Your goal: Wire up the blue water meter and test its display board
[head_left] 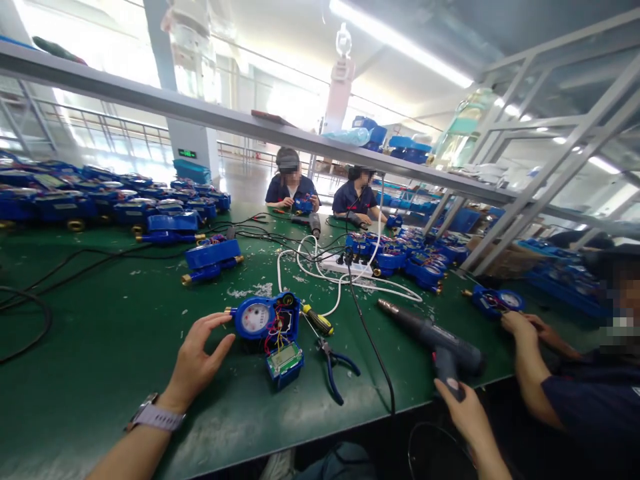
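Note:
An opened blue water meter with a white dial, loose coloured wires and a small module with a green screen lies on the green table. My left hand, with a watch on the wrist, rests open beside the meter's left end, fingertips touching it. My right hand grips the handle of a dark heat gun lying near the table's front edge, nozzle pointing left and away from me.
Blue-handled pliers and a yellow-handled screwdriver lie right of the meter. A white power strip and cables cross the middle. Many blue meters are stacked at left and far right. A person at right handles a meter; two people sit opposite.

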`<state>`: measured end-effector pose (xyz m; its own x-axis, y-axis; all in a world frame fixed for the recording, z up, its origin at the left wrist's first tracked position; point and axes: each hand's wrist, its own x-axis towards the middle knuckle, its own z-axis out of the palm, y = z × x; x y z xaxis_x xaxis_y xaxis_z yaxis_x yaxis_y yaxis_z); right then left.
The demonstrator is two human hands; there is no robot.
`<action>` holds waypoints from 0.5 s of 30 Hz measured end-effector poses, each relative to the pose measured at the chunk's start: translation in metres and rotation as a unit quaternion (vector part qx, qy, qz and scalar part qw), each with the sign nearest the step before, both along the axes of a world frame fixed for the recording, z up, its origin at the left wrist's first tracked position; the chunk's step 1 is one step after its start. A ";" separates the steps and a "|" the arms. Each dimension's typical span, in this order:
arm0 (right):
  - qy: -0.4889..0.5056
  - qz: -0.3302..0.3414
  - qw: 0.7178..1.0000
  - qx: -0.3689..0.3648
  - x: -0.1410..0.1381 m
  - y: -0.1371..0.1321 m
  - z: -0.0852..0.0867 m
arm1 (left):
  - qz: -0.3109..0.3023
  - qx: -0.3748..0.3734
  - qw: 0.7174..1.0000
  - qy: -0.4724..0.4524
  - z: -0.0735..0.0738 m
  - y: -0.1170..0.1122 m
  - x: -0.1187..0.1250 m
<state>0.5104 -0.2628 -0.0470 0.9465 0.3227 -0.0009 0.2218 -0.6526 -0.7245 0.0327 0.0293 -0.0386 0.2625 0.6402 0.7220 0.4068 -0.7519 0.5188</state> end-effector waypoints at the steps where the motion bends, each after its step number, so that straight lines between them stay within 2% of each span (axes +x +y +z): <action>1: 0.055 -0.011 0.995 0.081 -0.017 -0.003 -0.008 | 0.006 -0.005 1.000 -0.003 0.000 0.000 -0.001; 2: 0.128 -0.013 0.980 0.152 -0.033 -0.006 -0.016 | 0.012 -0.010 1.000 -0.006 -0.001 0.001 -0.002; 4: 0.282 -0.008 0.925 0.255 -0.062 -0.013 -0.029 | 0.021 -0.018 1.000 -0.011 0.000 0.001 -0.002; 6: 0.410 -0.024 0.837 0.362 -0.080 -0.018 -0.034 | 0.020 -0.027 0.999 -0.010 0.001 0.000 -0.001; 8: 0.508 -0.031 0.753 0.417 -0.086 -0.021 -0.031 | 0.002 -0.048 0.999 0.007 0.002 -0.003 0.002; 9: 0.537 -0.033 0.725 0.429 -0.085 -0.022 -0.028 | -0.012 -0.062 0.998 0.024 0.003 -0.005 0.003; 10: 0.553 -0.033 0.710 0.435 -0.083 -0.023 -0.025 | -0.022 -0.076 0.996 0.043 0.003 -0.007 0.004; 12: 0.545 -0.018 0.711 0.444 -0.077 -0.025 -0.019 | -0.043 -0.093 0.991 0.082 0.004 -0.012 0.006; 15: 0.503 0.065 0.757 0.412 -0.067 -0.030 -0.014 | -0.066 -0.067 0.989 0.117 0.008 -0.021 0.008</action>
<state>0.4432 -0.2931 -0.0608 0.5619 0.6954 -0.4479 -0.6885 0.0930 -0.7193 0.0402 0.0084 -0.0304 0.4991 0.6758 0.5423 0.4307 -0.7366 0.5215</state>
